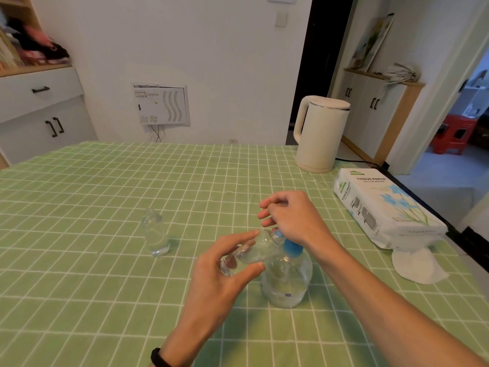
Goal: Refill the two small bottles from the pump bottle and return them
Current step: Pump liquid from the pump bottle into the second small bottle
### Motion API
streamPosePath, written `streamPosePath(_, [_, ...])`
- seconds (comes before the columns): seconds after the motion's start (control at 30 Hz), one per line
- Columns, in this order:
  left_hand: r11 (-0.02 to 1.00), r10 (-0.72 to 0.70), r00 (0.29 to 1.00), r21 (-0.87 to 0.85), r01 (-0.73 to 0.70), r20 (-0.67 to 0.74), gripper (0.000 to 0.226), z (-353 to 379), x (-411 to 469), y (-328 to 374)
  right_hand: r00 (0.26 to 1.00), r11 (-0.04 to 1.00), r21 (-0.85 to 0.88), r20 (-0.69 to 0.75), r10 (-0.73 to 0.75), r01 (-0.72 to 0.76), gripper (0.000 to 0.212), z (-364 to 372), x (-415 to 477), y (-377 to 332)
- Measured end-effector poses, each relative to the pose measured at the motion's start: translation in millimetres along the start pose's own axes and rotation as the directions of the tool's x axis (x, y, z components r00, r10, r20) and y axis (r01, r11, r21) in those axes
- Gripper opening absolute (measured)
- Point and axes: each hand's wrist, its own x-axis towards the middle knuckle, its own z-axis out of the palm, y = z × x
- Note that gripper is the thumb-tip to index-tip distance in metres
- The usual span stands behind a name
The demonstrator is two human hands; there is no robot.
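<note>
A clear pump bottle [287, 282] with a blue pump head stands on the green checked tablecloth [105, 274]. My left hand [225, 271] grips a small clear bottle [254, 251], tilted with its mouth up against the blue nozzle. My right hand [291, 218] rests on top of the pump head, fingers loosely curled, hiding most of the pump. A second small clear bottle [155, 233] stands upright and uncapped on the cloth to the left, apart from both hands.
A white electric kettle [321, 133] stands at the back right, its cord trailing off the table. A pack of tissue paper [383, 207] lies along the right edge with a loose white tissue [415, 266] beside it. Cabinets line the walls.
</note>
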Motion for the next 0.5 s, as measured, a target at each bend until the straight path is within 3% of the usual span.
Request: streamPosePath(0.5, [1.0, -0.023, 1.0, -0.001, 0.023, 0.003, 0.051, 0.5, -3.2, 1.5, 1.0, 1.0, -0.013, -0.004, 0.023, -0.023, 0.025, 1.9, -2.7, 1.9])
